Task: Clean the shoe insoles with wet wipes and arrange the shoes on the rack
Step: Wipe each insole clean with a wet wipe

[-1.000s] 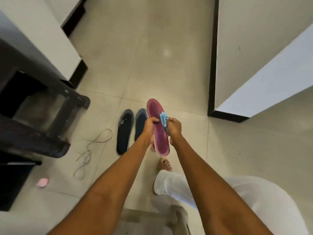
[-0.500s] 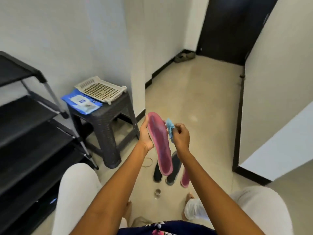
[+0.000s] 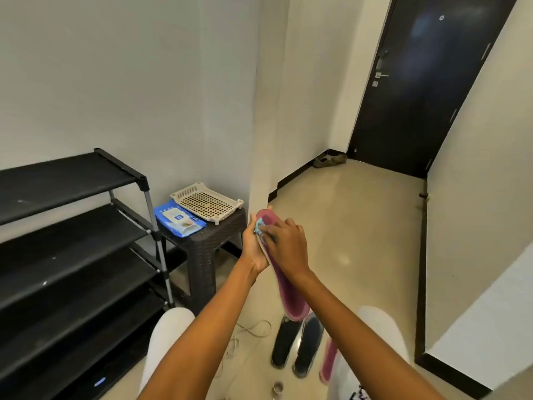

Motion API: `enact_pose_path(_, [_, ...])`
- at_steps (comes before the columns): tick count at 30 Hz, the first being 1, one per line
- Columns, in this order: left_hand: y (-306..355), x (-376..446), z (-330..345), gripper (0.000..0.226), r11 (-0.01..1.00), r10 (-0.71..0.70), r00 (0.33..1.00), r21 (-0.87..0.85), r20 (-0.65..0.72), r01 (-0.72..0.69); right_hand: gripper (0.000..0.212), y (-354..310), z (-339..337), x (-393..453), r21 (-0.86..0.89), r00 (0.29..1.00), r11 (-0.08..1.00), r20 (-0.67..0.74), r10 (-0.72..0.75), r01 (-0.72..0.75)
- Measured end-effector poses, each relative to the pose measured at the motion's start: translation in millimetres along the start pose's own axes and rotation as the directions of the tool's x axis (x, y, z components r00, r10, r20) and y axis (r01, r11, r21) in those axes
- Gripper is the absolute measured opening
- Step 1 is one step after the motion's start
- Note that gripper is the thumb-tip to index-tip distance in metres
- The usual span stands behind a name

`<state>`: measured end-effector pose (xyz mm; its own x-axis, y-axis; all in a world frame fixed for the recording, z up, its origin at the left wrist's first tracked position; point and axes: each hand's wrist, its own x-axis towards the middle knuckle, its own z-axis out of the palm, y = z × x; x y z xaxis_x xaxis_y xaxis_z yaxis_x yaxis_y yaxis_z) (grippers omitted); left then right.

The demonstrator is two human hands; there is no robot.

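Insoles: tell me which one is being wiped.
The pink insole held up in the left hand; the right hand presses a wipe on it. Others lie on the floor.

Single head-worn view, forward and down over both forearms, hallway floor beyond.
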<state>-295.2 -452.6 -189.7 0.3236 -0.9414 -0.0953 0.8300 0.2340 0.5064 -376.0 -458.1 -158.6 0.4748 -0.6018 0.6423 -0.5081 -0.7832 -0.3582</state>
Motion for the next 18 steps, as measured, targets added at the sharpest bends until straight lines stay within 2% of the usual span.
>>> enact_pose_path(3, [3.6,-2.3,3.1,0.054,1.0,0.002,1.0,-0.014,0.009,-0.002,0.021,3.4,-9.3,17.1,-0.036,0.992,0.994,0.071,-0.103,0.106])
enact_pose_path(5, [3.1,-2.7,10.4,0.058,0.999,-0.02,1.0,0.025,0.0,0.02,0.02,16.4,-10.9,42.9,-0.077,0.996,0.994,0.053,-0.067,0.071])
enact_pose_path(7, [4.5,-1.0,16.2,0.058,0.999,-0.034,0.999,0.043,0.001,0.034,0.02,22.1,-13.4,60.7,-0.049,0.999,0.999,0.035,0.018,-0.016])
enact_pose_path(9, [10.3,2.6,18.5,0.051,1.0,-0.002,1.0,0.017,-0.017,0.003,0.019,13.3,-12.1,57.5,-0.029,0.999,0.999,0.038,-0.019,0.02])
enact_pose_path(13, [19.4,10.6,11.6,0.043,0.998,0.045,0.999,-0.051,0.012,-0.045,0.015,0.4,-12.6,23.3,0.124,0.99,0.985,0.058,-0.131,0.123])
enact_pose_path(16, [15.0,8.8,15.5,0.047,0.997,0.005,1.0,-0.077,0.025,-0.003,0.015,13.1,-15.0,41.3,-0.007,0.971,0.974,0.083,-0.224,0.225])
enact_pose_path(18, [10.3,7.5,24.3,0.051,1.0,-0.005,1.0,-0.025,0.03,0.006,0.018,20.8,-19.7,64.8,-0.044,0.989,0.989,0.052,-0.139,0.142])
